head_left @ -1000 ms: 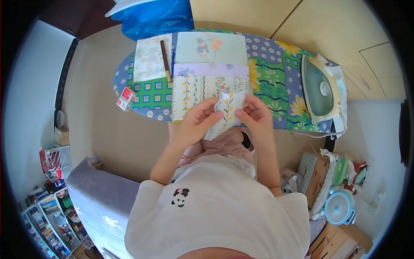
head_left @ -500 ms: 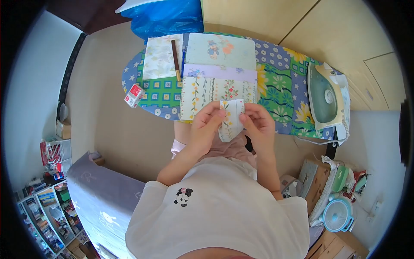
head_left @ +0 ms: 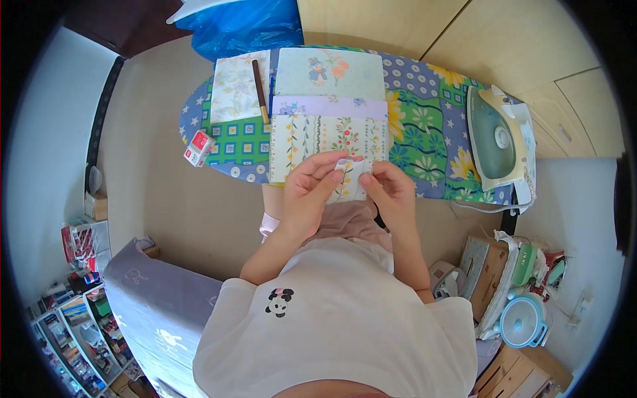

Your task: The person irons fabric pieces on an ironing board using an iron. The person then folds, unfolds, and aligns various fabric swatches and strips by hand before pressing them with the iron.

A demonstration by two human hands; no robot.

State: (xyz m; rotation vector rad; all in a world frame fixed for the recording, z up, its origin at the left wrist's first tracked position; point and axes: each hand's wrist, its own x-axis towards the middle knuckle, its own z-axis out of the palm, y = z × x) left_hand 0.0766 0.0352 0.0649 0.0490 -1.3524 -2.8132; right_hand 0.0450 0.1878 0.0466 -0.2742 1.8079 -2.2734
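Observation:
Between my two hands is a small white piece of floral fabric (head_left: 346, 184) with yellow flowers; whether it is cloth or paper at its folded edge is hard to see. My left hand (head_left: 309, 189) pinches its left side, and my right hand (head_left: 391, 194) grips its right side with thumb and fingers. It is held above my lap, at the near edge of the ironing board (head_left: 229, 158). Just beyond my fingers lies a larger floral sheet (head_left: 318, 140) with a matching print. Past that are a lilac strip (head_left: 332, 107) and a pale sheet with a small figure (head_left: 358, 69).
On the board's left lie a floral sheet (head_left: 232, 86), a brown pen (head_left: 259, 93), a blue pen (head_left: 271, 93) and a small red-and-white box (head_left: 199, 148). An iron (head_left: 492, 138) rests at the right end, its cord hanging down. A blue plastic bag (head_left: 245, 30) sits behind.
The small fabric piece has been folded or drawn up, so less of it hangs below my fingers. My hands stay close together. The view has shifted slightly.

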